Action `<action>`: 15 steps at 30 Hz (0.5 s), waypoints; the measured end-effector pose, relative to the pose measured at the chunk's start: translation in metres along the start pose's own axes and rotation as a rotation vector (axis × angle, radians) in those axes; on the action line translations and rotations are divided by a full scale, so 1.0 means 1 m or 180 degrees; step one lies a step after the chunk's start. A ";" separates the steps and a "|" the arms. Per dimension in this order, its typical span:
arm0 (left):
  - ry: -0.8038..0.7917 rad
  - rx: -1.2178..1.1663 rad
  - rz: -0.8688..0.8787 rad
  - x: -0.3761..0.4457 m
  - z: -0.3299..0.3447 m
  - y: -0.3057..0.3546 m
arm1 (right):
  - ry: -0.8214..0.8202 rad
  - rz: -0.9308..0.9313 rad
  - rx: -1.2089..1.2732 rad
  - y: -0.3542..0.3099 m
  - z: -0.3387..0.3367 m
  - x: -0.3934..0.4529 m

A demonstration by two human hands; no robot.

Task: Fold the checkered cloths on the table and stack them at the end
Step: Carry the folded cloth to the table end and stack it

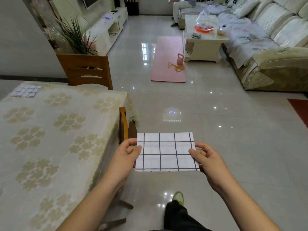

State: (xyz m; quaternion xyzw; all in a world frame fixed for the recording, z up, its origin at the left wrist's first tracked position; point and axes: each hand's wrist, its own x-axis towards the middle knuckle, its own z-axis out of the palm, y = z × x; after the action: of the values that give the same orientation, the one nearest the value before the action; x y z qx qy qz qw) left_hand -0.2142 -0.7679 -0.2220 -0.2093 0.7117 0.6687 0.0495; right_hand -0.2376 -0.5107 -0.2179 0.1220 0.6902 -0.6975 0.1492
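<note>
I hold a folded white cloth with dark grid lines flat in the air over the floor, to the right of the table. My left hand pinches its left edge and my right hand pinches its right edge. A second folded checkered cloth lies at the far left corner of the table, which is covered by a cream floral tablecloth.
A wooden chair stands at the table's far end and another chair is tucked in at its right side. Ahead on the tiled floor lie a pink mat with a kettlebell, then a coffee table and a sofa.
</note>
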 end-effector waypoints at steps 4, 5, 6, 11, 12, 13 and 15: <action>0.0060 0.0146 0.0051 0.049 0.031 0.026 | -0.0149 0.0060 0.0085 -0.023 -0.016 0.058; 0.0088 0.0151 0.0053 0.060 0.039 0.034 | -0.0156 0.0059 0.0093 -0.028 -0.022 0.071; 0.0106 0.0124 0.0089 0.070 0.047 0.042 | -0.0162 0.0042 0.0079 -0.035 -0.027 0.084; 0.0274 0.0057 0.0195 0.119 0.070 0.070 | -0.0347 0.0004 0.0093 -0.067 -0.047 0.152; 0.0308 0.0043 0.0180 0.127 0.072 0.074 | -0.0374 -0.0002 0.0108 -0.073 -0.048 0.163; 0.0341 0.0056 0.0169 0.135 0.074 0.078 | -0.0386 -0.0012 0.0128 -0.077 -0.048 0.175; 0.0410 0.0071 0.0164 0.152 0.076 0.084 | -0.0393 -0.0038 0.0155 -0.084 -0.047 0.196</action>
State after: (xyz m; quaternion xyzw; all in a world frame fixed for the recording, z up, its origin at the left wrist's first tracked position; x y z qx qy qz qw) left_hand -0.3991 -0.7274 -0.2048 -0.2329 0.7260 0.6470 -0.0113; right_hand -0.4523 -0.4712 -0.2144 0.0783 0.6633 -0.7211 0.1843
